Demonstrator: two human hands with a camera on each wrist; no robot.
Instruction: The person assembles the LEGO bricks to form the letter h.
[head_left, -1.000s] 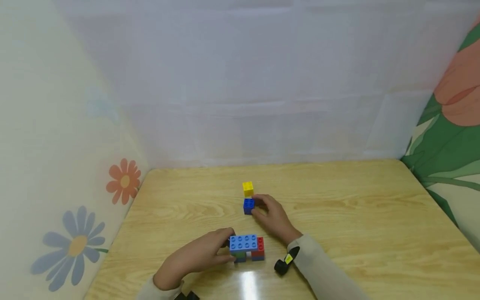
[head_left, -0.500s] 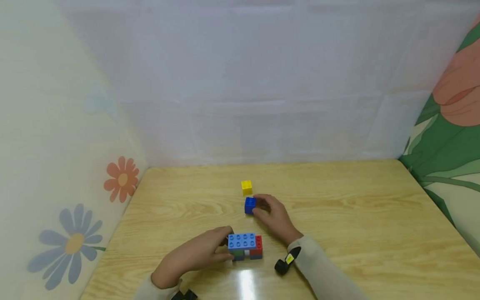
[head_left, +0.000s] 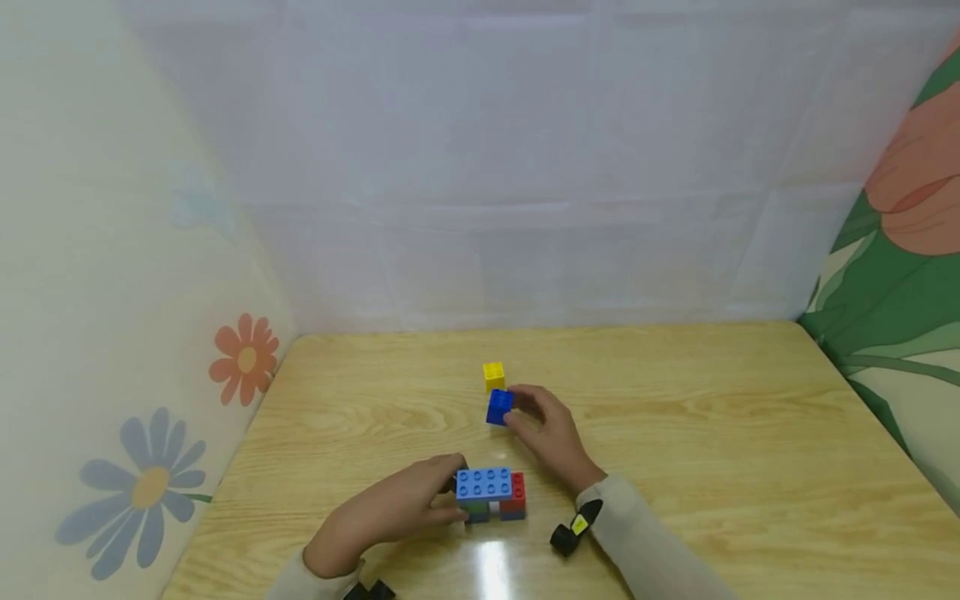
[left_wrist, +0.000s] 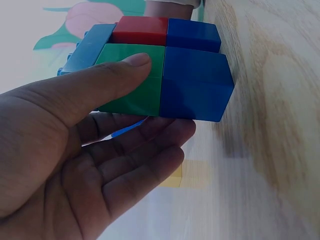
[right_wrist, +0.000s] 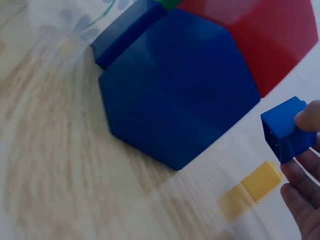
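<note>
My left hand (head_left: 393, 508) grips the left end of a small structure of toy building bricks (head_left: 484, 483). Its thumb lies on a green brick (left_wrist: 135, 80) and its other fingers are behind. This structure has a long light blue eight-stud brick across the top, a red brick (left_wrist: 142, 30) on the right and dark blue bricks (left_wrist: 195, 82) below. Between thumb and fingers, my right hand (head_left: 551, 433) pinches a small blue brick (head_left: 499, 407), tilted and held off the table in the right wrist view. Just beyond it stands a yellow brick (head_left: 493, 377).
Both hands are over a light wood-grain table (head_left: 712, 433). A white sheet (head_left: 480, 167) hangs behind its far edge. Walls with flower pictures stand at the left and right. Each wrist wears a black strap with a camera.
My right hand has raised the small blue brick slightly and tipped it, moving it a little right relative to the yellow brick. The left hand keeps its grip on the structure.
</note>
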